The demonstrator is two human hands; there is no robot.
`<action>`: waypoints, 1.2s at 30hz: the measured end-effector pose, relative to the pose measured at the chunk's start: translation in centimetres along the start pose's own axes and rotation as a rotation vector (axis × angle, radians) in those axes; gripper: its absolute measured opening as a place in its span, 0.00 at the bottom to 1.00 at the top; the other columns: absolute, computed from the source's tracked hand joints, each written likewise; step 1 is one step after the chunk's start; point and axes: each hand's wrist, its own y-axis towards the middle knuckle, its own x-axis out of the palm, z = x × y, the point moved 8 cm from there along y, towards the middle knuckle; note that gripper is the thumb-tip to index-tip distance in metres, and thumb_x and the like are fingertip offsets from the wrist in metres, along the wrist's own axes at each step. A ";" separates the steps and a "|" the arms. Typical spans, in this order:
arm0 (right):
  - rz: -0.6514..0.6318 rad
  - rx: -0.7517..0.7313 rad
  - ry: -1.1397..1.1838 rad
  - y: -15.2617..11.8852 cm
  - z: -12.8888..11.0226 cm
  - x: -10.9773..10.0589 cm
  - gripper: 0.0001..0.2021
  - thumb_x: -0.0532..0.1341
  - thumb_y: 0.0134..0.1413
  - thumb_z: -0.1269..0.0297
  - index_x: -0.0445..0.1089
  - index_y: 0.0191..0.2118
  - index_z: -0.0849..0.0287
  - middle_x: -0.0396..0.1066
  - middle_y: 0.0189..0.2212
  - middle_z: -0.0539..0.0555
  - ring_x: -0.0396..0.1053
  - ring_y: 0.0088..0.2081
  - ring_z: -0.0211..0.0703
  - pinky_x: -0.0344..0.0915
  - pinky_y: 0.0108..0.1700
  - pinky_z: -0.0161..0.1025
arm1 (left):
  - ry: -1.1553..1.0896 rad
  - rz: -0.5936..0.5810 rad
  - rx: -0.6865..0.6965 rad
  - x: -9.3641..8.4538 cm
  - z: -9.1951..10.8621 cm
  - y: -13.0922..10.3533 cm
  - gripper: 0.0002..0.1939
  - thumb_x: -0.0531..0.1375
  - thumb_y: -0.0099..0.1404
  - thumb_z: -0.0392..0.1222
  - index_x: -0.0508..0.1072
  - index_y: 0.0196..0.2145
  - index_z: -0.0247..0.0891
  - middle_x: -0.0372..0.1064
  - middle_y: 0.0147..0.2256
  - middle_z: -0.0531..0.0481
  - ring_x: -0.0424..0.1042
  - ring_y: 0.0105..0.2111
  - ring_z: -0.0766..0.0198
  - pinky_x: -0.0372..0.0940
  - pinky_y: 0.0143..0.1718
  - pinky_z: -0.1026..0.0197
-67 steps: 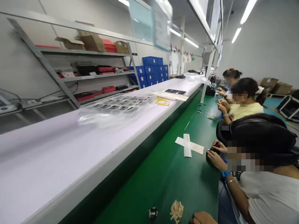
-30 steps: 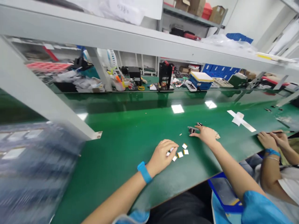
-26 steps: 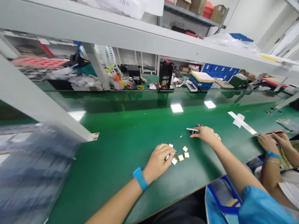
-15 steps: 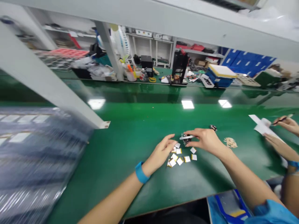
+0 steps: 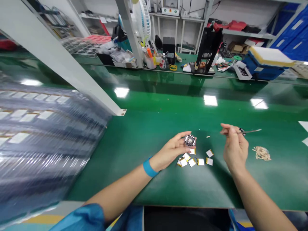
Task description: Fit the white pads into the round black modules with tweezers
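My left hand point(image 5: 172, 150), with a blue wristband, holds a small round dark part point(image 5: 190, 140) between its fingertips just above the green bench point(image 5: 154, 186). My right hand point(image 5: 234, 146) grips thin metal tweezers point(image 5: 250, 131) whose tip points right, away from the round part. Several small white and gold square pieces point(image 5: 196, 158) lie on the bench below and between my hands. A little heap of pale scraps point(image 5: 261, 153) lies to the right of my right hand.
A stack of trays in clear plastic wrap point(image 5: 43, 138) fills the left. A slanted grey frame leg point(image 5: 72, 69) ends in a foot on the bench. Across the belt stand a black fixture point(image 5: 207, 49), tool cups point(image 5: 151, 61) and a blue box point(image 5: 266, 64).
The round part has passed from my right hand to my left hand. My right hand moved right with the tweezers. My view tilted down, and the neighbour's hands left the picture.
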 end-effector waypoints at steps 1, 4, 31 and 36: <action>0.028 0.072 0.093 0.0 0.6 -0.1 0.16 0.57 0.64 0.51 0.76 0.38 0.58 0.71 0.35 0.54 0.66 0.36 0.40 0.62 0.40 0.38 | 0.024 -0.006 0.018 0.0 0.0 -0.1 0.33 0.67 0.57 0.35 0.61 0.58 0.38 0.68 0.53 0.39 0.73 0.47 0.57 0.65 0.49 0.58; 0.003 0.278 0.368 -0.2 1.8 1.1 0.18 0.59 0.61 0.48 0.76 0.34 0.59 0.69 0.30 0.53 0.65 0.31 0.37 0.63 0.36 0.36 | 0.082 0.004 0.060 -0.1 -0.1 -0.2 0.31 0.66 0.59 0.36 0.59 0.57 0.37 0.70 0.51 0.39 0.74 0.47 0.57 0.64 0.53 0.55; -0.499 -0.479 -0.098 -4.7 -4.9 6.5 0.06 0.67 0.54 0.72 0.73 0.36 0.55 0.76 0.33 0.50 0.74 0.36 0.46 0.62 0.46 0.49 | 0.457 0.262 0.242 -1.3 1.2 -1.4 0.17 0.64 0.57 0.35 0.63 0.42 0.36 0.76 0.39 0.46 0.74 0.37 0.63 0.67 0.40 0.60; -0.474 -0.493 -0.133 -4.6 -5.1 6.1 0.06 0.63 0.57 0.73 0.73 0.37 0.53 0.76 0.33 0.50 0.73 0.35 0.45 0.63 0.45 0.50 | 0.464 0.274 0.252 -1.5 1.0 -1.4 0.18 0.66 0.57 0.36 0.64 0.42 0.36 0.75 0.40 0.45 0.74 0.38 0.61 0.67 0.41 0.59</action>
